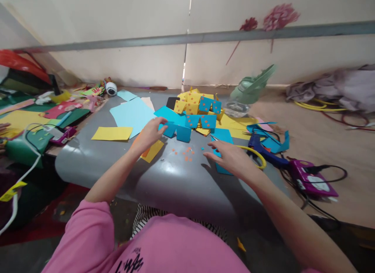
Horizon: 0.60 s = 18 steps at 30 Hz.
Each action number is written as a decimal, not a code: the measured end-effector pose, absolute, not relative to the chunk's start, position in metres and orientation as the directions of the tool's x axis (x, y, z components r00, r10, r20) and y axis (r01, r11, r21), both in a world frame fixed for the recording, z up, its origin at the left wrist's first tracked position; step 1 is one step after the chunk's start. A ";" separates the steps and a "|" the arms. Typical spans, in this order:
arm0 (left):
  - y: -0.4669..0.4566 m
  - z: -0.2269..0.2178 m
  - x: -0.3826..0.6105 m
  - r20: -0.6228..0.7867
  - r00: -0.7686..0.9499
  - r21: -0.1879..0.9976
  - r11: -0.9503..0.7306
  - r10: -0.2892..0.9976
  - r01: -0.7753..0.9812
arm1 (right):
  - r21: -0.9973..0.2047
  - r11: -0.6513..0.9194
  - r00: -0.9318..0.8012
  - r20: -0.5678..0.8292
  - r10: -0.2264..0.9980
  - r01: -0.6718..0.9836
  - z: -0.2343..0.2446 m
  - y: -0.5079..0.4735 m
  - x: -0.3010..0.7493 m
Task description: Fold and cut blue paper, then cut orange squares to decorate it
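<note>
Blue paper flags [178,132] on the grey table [175,179], my left hand [150,133] pinching their end.
My right hand [231,157] hovers open, empty, near orange dots [187,152]; I'd press each dot flat, evenly spaced.

Green fan [252,85], purple glue gun [312,179] (corded), yellow sheet [111,133], tape roll [111,88]

bare grey table [175,187] ahead, paper pile [196,108] behind
</note>
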<state>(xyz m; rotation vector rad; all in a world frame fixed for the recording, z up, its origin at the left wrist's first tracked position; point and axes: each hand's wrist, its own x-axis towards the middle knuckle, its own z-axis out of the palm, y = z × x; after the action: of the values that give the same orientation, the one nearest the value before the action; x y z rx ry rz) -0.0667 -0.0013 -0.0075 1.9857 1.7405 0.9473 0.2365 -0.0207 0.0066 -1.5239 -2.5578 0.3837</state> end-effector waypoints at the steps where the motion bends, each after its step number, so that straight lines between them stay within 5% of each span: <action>1: 0.007 -0.010 -0.072 0.216 -0.032 0.671 -0.125 0.976 0.731 | -0.331 0.426 -0.461 -0.031 0.887 0.842 0.006 -0.014 0.228; 8: 0.044 -0.028 -0.072 0.089 0.004 0.776 -0.072 0.996 0.627 | -0.501 0.352 -0.441 -0.067 0.895 0.791 -0.005 0.038 0.178; 18: 0.032 -0.019 -0.084 0.054 -0.090 0.883 -0.005 0.994 0.470 | -0.535 0.375 -0.353 0.147 0.924 0.757 0.003 0.038 0.199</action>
<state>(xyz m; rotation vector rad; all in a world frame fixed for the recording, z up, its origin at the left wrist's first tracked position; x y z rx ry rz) -0.0836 0.0324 -0.0188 1.5364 1.6283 1.0363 0.1993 0.0382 0.0028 -1.4542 -2.2151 0.5303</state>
